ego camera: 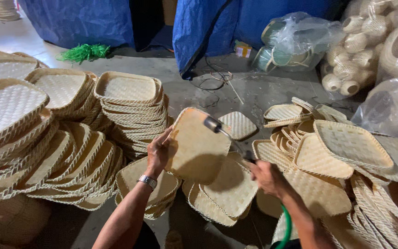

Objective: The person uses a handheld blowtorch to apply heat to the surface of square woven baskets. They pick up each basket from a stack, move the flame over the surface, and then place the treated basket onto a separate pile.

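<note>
left hand (158,154) fingers clamp the left edge of a tan square woven bamboo tray (198,145), held tilted. right hand (267,177) fist wrapped around a thin metal torch wand (224,133), nozzle at the tray's top right.

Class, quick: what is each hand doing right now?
Left hand: closed on the edge of a woven tray.
Right hand: closed on a torch with a green hose.
</note>
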